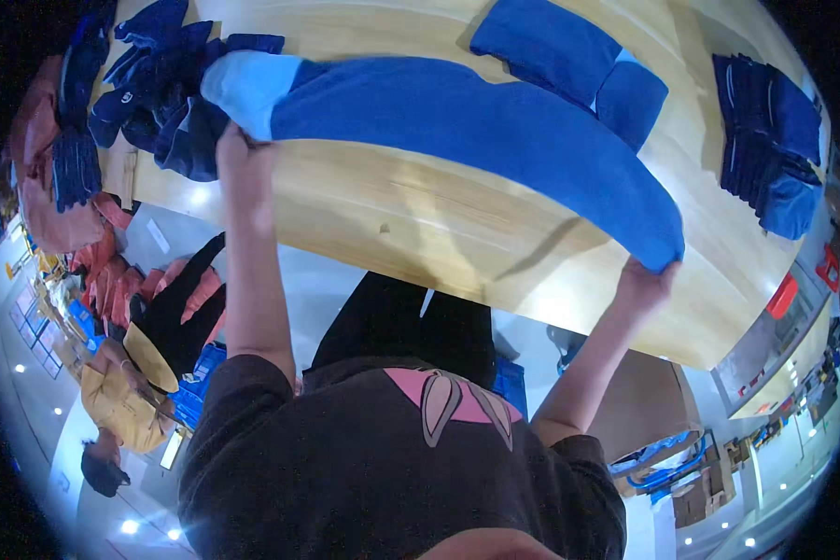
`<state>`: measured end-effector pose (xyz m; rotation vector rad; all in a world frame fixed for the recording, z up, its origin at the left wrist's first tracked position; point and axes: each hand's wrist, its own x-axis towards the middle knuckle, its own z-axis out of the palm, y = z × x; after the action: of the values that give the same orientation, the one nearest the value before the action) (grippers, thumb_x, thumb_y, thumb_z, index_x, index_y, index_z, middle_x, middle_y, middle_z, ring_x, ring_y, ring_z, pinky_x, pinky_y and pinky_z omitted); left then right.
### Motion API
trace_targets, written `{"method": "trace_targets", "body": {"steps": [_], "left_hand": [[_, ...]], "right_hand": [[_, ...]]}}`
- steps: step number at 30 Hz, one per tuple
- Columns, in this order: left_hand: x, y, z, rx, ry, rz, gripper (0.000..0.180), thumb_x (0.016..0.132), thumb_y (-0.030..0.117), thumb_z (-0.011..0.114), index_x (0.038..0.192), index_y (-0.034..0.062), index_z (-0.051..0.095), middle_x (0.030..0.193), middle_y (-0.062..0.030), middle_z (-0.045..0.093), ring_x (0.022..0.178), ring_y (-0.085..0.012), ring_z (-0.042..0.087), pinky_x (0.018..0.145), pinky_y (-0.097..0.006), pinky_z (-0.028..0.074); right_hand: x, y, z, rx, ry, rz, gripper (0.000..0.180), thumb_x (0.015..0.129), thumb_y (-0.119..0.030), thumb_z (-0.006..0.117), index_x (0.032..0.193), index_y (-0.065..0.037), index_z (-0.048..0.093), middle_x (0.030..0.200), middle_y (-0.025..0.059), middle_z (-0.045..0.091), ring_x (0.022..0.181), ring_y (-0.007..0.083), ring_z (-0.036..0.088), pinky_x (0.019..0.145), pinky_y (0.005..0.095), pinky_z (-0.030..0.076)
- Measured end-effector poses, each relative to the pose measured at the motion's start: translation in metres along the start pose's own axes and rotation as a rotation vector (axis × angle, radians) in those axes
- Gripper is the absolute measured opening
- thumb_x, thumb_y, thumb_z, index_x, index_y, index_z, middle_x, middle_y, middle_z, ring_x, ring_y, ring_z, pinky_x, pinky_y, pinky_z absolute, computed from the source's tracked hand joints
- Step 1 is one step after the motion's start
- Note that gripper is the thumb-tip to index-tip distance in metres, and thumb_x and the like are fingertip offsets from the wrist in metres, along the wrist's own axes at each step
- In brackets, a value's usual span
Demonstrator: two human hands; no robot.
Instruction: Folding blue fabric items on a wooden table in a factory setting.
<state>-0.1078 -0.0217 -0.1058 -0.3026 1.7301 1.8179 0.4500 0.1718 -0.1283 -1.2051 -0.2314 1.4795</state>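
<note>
Left hand (243,163) grip closed on light-blue end of long blue fabric garment (495,140); right hand (646,285) grip closed on opposite end; garment stretched over wooden table (392,215); folded blue pile (569,61) near far edge.

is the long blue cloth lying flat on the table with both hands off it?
No: the left hand and right hand each grip an end of the blue cloth, stretching it over the wooden table.

A red rectangular sign (782,296) hangs right of the table (411,215) (another, smaller, farther right).
</note>
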Motion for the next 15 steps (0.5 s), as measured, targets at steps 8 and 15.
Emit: {"method": "trace_targets", "body": {"steps": [8, 15], "left_hand": [[0.012, -0.058, -0.03, -0.093, -0.023, -0.095, 0.024, 0.101, 0.018, 0.063, 0.116, 0.0002, 0.063, 0.097, -0.0091, 0.068, 0.078, -0.0148, 0.063, 0.064, -0.025, 0.05], [-0.01, -0.059, -0.022, 0.005, 0.098, 0.035, 0.033, 0.097, 0.021, 0.07, 0.12, -0.0016, 0.062, 0.101, -0.0097, 0.069, 0.082, -0.0168, 0.066, 0.068, -0.024, 0.052]], "right_hand": [[0.032, 0.028, -0.062, -0.208, 0.092, 0.003, 0.034, 0.108, -0.026, 0.05, 0.126, 0.001, 0.061, 0.117, 0.0161, 0.07, 0.096, 0.0238, 0.07, 0.078, 0.0332, 0.055], [-0.015, 0.016, 0.006, -0.253, 0.152, -0.155, 0.028, 0.106, -0.022, 0.052, 0.116, 0.001, 0.066, 0.106, 0.0139, 0.072, 0.085, 0.0229, 0.07, 0.071, 0.0296, 0.054]]}}
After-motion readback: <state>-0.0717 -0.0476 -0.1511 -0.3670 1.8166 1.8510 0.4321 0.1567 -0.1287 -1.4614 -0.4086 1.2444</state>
